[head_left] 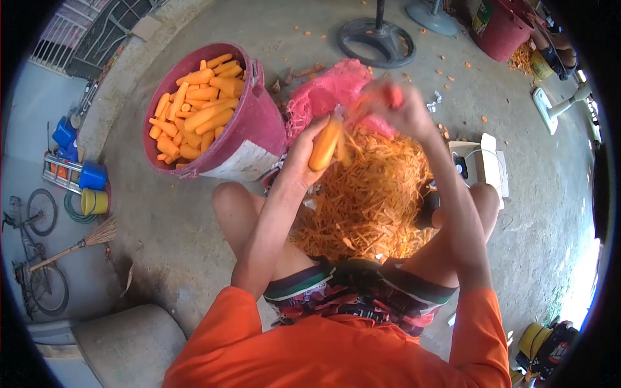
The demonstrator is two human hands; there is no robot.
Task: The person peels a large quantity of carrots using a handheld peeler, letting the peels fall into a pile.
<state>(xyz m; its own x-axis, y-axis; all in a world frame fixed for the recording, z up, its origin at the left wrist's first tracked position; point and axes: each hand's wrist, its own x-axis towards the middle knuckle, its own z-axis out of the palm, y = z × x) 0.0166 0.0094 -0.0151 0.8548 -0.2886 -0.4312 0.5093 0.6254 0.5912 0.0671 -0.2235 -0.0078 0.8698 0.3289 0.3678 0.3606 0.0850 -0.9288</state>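
My left hand (301,155) is closed around a carrot (325,145), held tilted above a heap of orange peelings (372,200) between my legs. A strip of peel hangs beside the carrot. Up and to the right of it, my right hand (411,116) is blurred by motion, its fingers wrapped round a red-handled peeler (392,95). The peeler's blade is too smeared to make out. A pink mesh sack (317,90) lies just behind the carrot and the peelings.
A large pink bucket (262,110) full of peeled carrots (200,113) stands at my left. An open white box (485,165) sits by my right knee. A black round stand base (377,45) is ahead. Another person (559,48) sits at the far right near a red tub (501,29).
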